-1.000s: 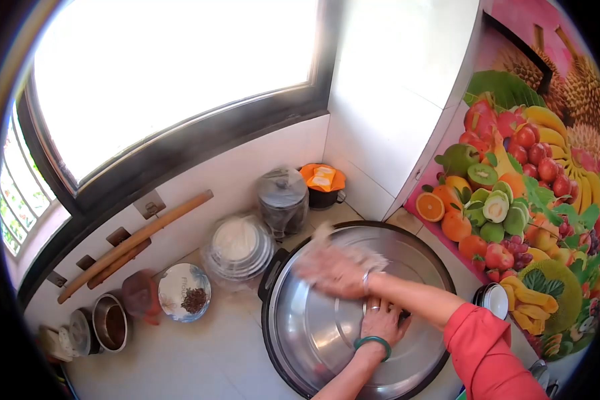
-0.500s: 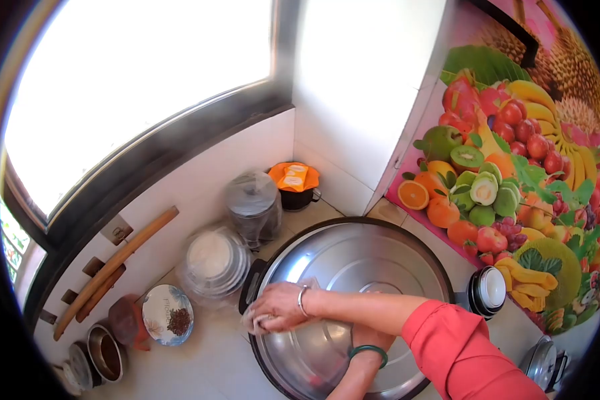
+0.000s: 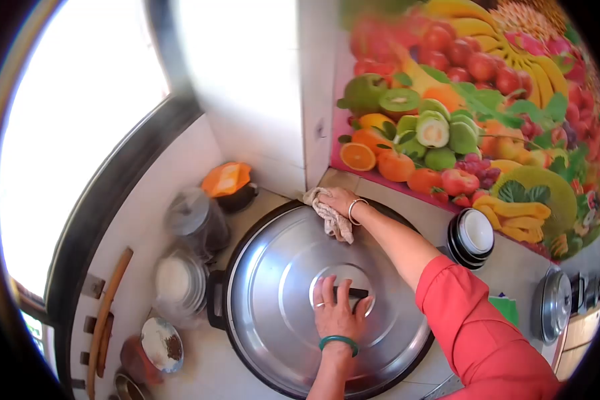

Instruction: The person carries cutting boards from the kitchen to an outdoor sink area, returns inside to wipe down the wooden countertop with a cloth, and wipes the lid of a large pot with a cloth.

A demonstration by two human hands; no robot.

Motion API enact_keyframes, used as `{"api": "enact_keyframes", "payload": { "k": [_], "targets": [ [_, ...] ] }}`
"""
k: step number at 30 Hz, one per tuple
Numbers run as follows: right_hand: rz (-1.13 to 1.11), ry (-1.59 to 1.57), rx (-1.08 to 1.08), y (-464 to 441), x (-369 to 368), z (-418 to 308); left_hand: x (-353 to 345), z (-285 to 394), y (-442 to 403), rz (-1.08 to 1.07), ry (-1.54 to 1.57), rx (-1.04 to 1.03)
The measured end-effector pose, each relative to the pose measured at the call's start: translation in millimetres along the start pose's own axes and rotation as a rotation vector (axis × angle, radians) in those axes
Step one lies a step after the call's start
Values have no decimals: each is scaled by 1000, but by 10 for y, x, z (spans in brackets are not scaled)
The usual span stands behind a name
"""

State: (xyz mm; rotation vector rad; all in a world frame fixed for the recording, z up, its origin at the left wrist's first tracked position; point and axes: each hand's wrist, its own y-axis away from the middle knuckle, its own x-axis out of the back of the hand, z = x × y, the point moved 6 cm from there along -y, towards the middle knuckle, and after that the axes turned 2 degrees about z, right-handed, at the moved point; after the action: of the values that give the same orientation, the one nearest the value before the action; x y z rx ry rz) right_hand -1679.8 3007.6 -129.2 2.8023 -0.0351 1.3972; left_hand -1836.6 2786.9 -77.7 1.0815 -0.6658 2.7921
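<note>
A large round metal lid [image 3: 267,300] with a dark rim covers a wide pan that has a black side handle [image 3: 216,299]. My left hand [image 3: 340,312], with a green bangle and a ring, rests at the lid's centre, its fingers curled over the black lid handle [image 3: 359,293]. At the far edge of the lid, my right hand [image 3: 338,200], wearing a silver bangle, is closed on a beige cloth [image 3: 333,221]. Part of the cloth hangs down onto the lid's surface.
On the left stand bagged bowls [image 3: 177,280], a bagged canister [image 3: 197,217] and a dark pot with an orange cover [image 3: 227,180]. A plate [image 3: 161,343] holds dark bits. Stacked bowls [image 3: 477,232] and another lidded pot [image 3: 555,303] are at right, below a fruit-print panel [image 3: 440,133].
My right hand with the cloth has moved from the lid's left edge to its far edge. My left hand, partly hidden before behind the right arm, now shows on the lid handle. The view has shifted right.
</note>
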Motion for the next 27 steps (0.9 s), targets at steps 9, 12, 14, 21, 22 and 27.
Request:
{"api": "enact_keyframes", "payload": {
  "k": [9,12,14,21,22,27],
  "targets": [
    [71,258,-94,368,717,836,-111,129,29,-19,-9,-46],
    [-43,301,-159,694,885,1264,-112,162,59,-7,-48,-60],
    [12,108,-349,995,939,1564,-131,168,77,-14,-49,-55],
    [362,-57,-361,2118,1083,1764,-175,220,111,-2,-79,-107],
    [436,-16,-346,2270,1089,1697,-178,228,118,8,-84,-127],
    [650,-102,-429,3017,1022,1409,-194,295,141,-12,-98,-155]
  ]
}}
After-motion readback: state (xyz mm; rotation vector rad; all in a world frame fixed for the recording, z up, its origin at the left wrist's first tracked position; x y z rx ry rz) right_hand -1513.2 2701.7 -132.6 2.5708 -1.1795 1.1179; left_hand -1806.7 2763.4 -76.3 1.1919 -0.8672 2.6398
